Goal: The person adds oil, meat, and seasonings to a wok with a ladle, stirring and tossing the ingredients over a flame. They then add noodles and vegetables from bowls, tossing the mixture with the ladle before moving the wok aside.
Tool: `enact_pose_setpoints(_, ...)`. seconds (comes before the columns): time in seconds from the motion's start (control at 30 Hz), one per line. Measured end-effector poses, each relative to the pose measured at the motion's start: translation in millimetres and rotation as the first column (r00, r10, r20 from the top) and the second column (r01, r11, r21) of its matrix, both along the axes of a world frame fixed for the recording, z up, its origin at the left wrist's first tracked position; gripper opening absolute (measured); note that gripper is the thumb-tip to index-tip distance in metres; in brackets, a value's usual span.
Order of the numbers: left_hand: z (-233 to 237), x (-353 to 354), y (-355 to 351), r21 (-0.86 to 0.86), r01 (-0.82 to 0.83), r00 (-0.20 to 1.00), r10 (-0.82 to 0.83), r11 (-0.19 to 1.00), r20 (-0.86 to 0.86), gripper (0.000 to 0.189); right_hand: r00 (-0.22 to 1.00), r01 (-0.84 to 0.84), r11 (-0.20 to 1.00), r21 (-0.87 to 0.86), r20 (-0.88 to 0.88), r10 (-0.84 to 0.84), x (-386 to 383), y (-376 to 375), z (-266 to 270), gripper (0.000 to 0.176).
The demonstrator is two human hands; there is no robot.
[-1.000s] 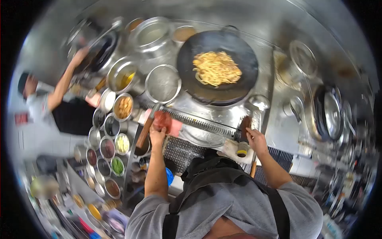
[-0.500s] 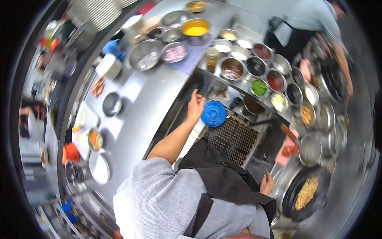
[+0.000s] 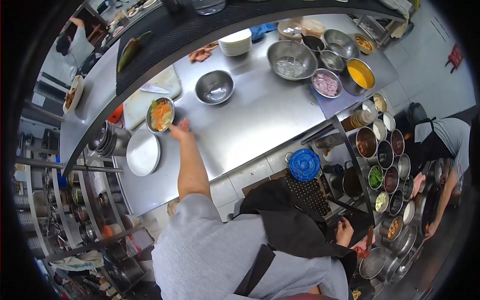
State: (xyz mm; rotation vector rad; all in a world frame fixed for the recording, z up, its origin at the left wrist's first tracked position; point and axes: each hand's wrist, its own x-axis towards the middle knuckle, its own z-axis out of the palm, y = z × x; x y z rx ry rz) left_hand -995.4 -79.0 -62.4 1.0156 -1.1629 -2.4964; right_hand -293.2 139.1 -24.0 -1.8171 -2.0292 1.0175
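Note:
My left hand (image 3: 181, 131) reaches over the steel counter, fingers apart, its fingertips right at the rim of a small metal bowl (image 3: 161, 115) filled with shredded orange and pale vegetables. Beside that bowl lie a white cutting board (image 3: 145, 102) and a stack of white plates (image 3: 143, 153). Another metal bowl (image 3: 214, 87) sits farther back on the counter. Down by my apron, my right hand (image 3: 344, 232) is held with its fingers curled in and nothing showing between them. A strainer with a wooden handle (image 3: 373, 263) is close to it.
A blue-covered pot (image 3: 304, 165) is low down in front of me. Rows of ingredient containers (image 3: 366, 142) fill the rack on the right, and a co-worker (image 3: 442, 142) bends over there. A dark shelf (image 3: 200, 30) overhangs the counter's back. A yellow-filled pot (image 3: 360, 76) stands back right.
My view has swung left toward the counter. My left hand has moved from near the blue-covered pot to the bowl of shredded vegetables. My right hand stays low by the apron.

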Motion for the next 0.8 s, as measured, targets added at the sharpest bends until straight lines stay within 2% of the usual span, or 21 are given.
enact_pose_setpoints(0.03,-0.2,-10.5,-16.8,-0.004,-0.008,1.000,0.008,1.000,-0.006,0.052,0.999,0.015,1.000,-0.011,0.029,-0.015,-7.9,2.9,8.3,0.023)
enact_pose_setpoints(0.1,3.3,-28.1,-42.3,-0.237,0.010,1.000,-0.008,0.972,0.010,0.043,0.996,-0.011,0.999,0.035,0.084,0.008,-7.1,9.5,0.9,0.022)
enact_pose_setpoints(0.13,7.9,-28.5,-49.0,-0.237,0.004,1.000,-0.006,0.971,-0.008,0.043,0.993,-0.003,1.000,0.014,0.121,0.001,-12.9,11.4,5.6,0.024)
enact_pose_setpoints(0.2,14.0,-20.4,-60.0,-0.298,0.101,0.994,-0.088,0.949,0.058,0.033,0.992,-0.006,1.000,-0.021,0.126,0.009,-23.1,11.7,7.7,0.026)
enact_pose_setpoints(0.27,11.3,-7.2,-64.7,-0.490,0.250,0.968,-0.221,0.835,0.117,0.029,0.990,-0.029,0.999,-0.023,0.135,0.032,-28.8,10.7,2.0,0.026)
enact_pose_setpoints(0.33,-0.2,15.8,-59.0,-0.486,0.156,0.981,-0.194,0.860,-0.028,0.015,0.982,-0.170,0.977,0.132,0.106,0.157,-38.4,5.8,0.2,0.026)
enact_pose_setpoints(0.4,-13.1,56.4,-61.5,-0.472,0.328,0.927,-0.376,0.818,-0.008,0.009,0.986,-0.159,0.975,0.153,0.084,0.147,-45.5,0.8,0.2,0.026)
enact_pose_setpoints(0.43,24.4,94.9,-53.5,-0.518,0.547,0.823,-0.535,0.658,0.190,0.010,0.986,-0.161,0.972,0.169,0.078,0.149,-47.6,-1.8,2.6,0.025)
enact_pose_setpoints(0.47,23.0,117.1,-51.6,-0.493,0.637,0.755,-0.609,0.592,0.243,0.011,0.989,-0.139,0.976,0.169,0.072,0.128,-54.4,-7.3,14.2,0.025)
enact_pose_setpoints(0.5,22.3,135.2,-48.8,-0.467,0.722,0.673,-0.677,0.511,0.298,0.011,0.999,-0.038,0.996,0.085,-0.016,0.039,-65.7,-14.6,31.7,0.025)
enact_pose_setpoints(0.53,29.3,153.5,-37.8,-0.444,0.814,0.539,-0.775,0.376,0.331,0.011,0.993,0.064,0.998,-0.005,-0.099,-0.064,-72.4,-17.7,41.0,0.024)
enact_pose_setpoints(0.57,36.8,171.7,-20.5,-0.414,0.882,0.387,-0.849,0.226,0.361,0.011,0.989,0.100,0.995,-0.008,-0.104,-0.101,-71.9,-18.4,35.1,0.024)
enact_pose_setpoints(0.63,40.9,218.6,30.0,-0.525,0.850,0.212,-0.946,0.054,0.246,0.009,0.971,0.061,0.997,-0.042,-0.229,-0.069,-52.6,-27.2,19.3,0.024)
enact_pose_setpoints(0.7,42.0,265.8,83.1,-0.639,0.719,-0.075,-0.945,-0.272,0.318,0.011,0.962,0.061,0.996,-0.067,-0.262,-0.076,-48.8,-35.7,55.3,0.026)
enact_pose_setpoints(0.77,55.2,328.5,146.8,-0.753,0.534,-0.339,-0.913,-0.385,0.226,0.010,0.889,0.148,0.987,-0.058,-0.429,-0.159,-27.7,-45.4,58.0,0.027)
enact_pose_setpoints(0.8,57.4,361.7,180.5,-0.780,0.476,-0.466,-0.869,-0.406,0.168,0.014,0.801,0.212,0.964,-0.159,-0.537,-0.265,-12.1,-50.7,54.3,0.029)
